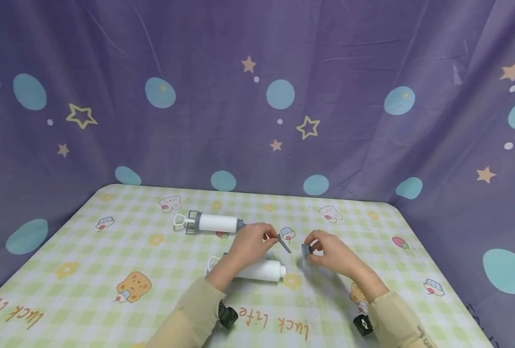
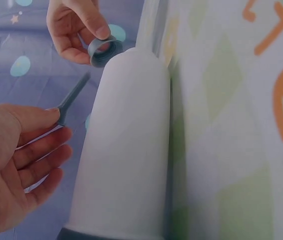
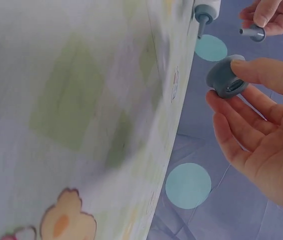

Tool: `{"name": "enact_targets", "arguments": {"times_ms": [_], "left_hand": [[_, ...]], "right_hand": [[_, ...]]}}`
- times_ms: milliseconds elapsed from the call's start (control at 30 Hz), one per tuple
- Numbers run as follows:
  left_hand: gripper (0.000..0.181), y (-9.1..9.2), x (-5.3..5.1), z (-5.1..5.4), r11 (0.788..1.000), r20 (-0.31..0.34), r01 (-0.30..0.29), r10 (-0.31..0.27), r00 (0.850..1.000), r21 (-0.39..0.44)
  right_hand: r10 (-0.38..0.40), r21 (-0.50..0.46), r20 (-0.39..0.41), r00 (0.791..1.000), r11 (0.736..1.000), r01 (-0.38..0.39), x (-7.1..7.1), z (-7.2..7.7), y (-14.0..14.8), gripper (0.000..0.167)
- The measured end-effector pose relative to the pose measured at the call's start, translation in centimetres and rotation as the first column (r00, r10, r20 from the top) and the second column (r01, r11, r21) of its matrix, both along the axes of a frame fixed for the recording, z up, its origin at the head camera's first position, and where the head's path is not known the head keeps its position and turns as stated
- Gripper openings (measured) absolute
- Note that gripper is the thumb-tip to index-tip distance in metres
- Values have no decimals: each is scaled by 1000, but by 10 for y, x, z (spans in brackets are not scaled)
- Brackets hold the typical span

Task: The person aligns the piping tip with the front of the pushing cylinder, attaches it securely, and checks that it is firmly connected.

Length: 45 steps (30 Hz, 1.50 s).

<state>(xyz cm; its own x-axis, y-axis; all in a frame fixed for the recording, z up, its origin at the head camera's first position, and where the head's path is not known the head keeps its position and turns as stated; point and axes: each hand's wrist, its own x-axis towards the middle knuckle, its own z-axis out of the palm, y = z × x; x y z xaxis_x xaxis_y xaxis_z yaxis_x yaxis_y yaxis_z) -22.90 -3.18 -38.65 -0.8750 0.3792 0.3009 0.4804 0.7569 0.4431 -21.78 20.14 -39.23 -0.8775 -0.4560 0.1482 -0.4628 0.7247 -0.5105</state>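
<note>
My left hand (image 1: pixel 253 244) pinches a slim grey tapered nozzle (image 1: pixel 285 244) by its wider end, between thumb and forefinger. To its right, my right hand (image 1: pixel 335 253) holds a grey ring cap (image 3: pixel 224 77) by thumb and fingertips. The ring's threaded inside shows in the left wrist view. Nozzle and ring cap are apart, both above the table. Under my left forearm lies a white syringe-like tube (image 1: pixel 261 270) with a bare white neck at its right end; the arm hides part of it. Behind it lies a similar white syringe (image 1: pixel 218 223) with a grey collar and a pull handle.
A green-and-white checked cloth (image 1: pixel 166 309) with printed cartoons covers the table. Purple curtain (image 1: pixel 222 121) hangs behind and along the sides. Dark wrist cameras (image 1: pixel 228 316) sit at both sleeves.
</note>
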Motion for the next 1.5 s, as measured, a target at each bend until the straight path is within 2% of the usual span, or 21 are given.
{"name": "enact_targets", "arguments": {"times_ms": [133,233,500,633,833,1033,1267,1400,1500], "left_hand": [[7,-3,2,0,997,-2,-21,21,1000,68],[8,-5,3,0,993,-30,-34,37,999,112],[7,-4,1,0,987,-81,-66,78,994,144],[8,-3,3,1,983,-94,-82,99,991,166],[8,0,5,4,974,-124,-104,130,984,199],[9,4,7,4,973,-160,-100,134,978,208],[11,8,8,2,971,-159,-103,139,978,216],[11,10,9,1,975,-183,-103,140,973,198],[11,12,9,-1,980,-227,-102,141,964,173]], "right_hand": [[2,-35,10,1000,999,-2,0,-3,-3,27],[0,-60,1,1000,998,0,1,-3,-4,29],[-5,-96,-79,997,995,-2,-1,-3,-9,41],[-25,-148,-55,998,989,17,0,-2,-11,40],[-15,-244,-34,999,970,6,-2,-3,-15,39],[-27,-317,-23,999,948,18,-2,-6,-19,39],[-63,-384,23,998,921,67,0,-6,-25,40],[-69,-392,27,997,917,74,2,-6,-27,40],[-68,-384,7,998,921,66,2,-7,-27,40]]}}
